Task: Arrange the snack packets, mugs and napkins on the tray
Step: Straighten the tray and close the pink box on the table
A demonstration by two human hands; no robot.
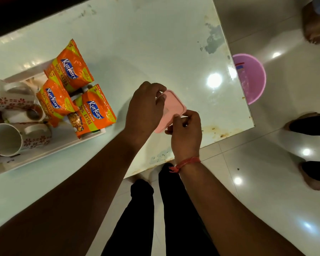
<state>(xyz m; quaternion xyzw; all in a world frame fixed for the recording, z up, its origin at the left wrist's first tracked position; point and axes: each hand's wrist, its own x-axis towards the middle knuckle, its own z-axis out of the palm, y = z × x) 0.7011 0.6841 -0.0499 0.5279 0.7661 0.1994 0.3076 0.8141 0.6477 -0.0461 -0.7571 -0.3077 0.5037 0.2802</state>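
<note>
A white tray point(50, 153) lies at the left of the glass table. On it are three orange snack packets: one at the far end point(71, 68), one in the middle point(54, 100), one nearest me point(94, 111). Two white floral mugs lie on their sides, one at the far left point(9, 97) and one closer to me point(17, 139). A small cup point(26, 115) sits between them. A pink lidded box point(172, 109) is held over the table by both hands. My left hand point(146, 109) grips its far-left side. My right hand point(186, 132) pinches its near corner. No napkins are visible.
A pink bucket point(251, 78) stands on the tiled floor past the table's right edge point(236, 80). Other people's bare feet point(313, 28) and legs point(310, 126) stand on the right. My own legs point(166, 209) are below the table's near edge.
</note>
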